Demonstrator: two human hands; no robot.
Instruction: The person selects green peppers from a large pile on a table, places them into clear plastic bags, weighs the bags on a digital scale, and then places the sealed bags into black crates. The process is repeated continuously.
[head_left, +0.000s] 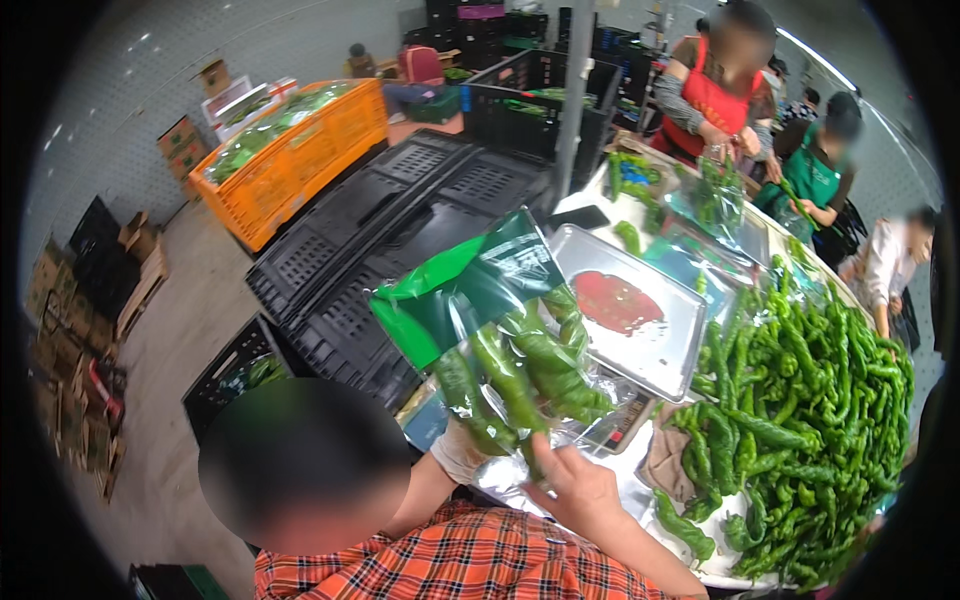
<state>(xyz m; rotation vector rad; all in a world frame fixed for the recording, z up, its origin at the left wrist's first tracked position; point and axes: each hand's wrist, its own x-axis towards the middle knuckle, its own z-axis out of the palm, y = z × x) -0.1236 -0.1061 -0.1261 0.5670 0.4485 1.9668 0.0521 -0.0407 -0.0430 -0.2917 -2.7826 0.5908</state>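
A clear plastic bag with a green printed band (457, 292) holds several long green peppers (510, 375) in front of me. My left hand (459, 452), in a whitish glove, supports the bag from below and is partly hidden behind it. At the bag's lower end, the bare fingers of my right hand (577, 484) close around a green pepper (534, 459), blurred and half covered. Just beyond the bag lies a metal tray (675, 330) with a reddish patch, on a weighing scale (628, 424). A large pile of green peppers (810, 390) covers the table's right side.
Black folded crates (352, 247) are stacked beyond the bag, beside an upright metal pole (574, 97). An orange crate (300, 142) holds filled bags. A dark phone-like object (581, 218) and a brown cloth (666, 461) lie on the table. Co-workers (712, 97) stand across it.
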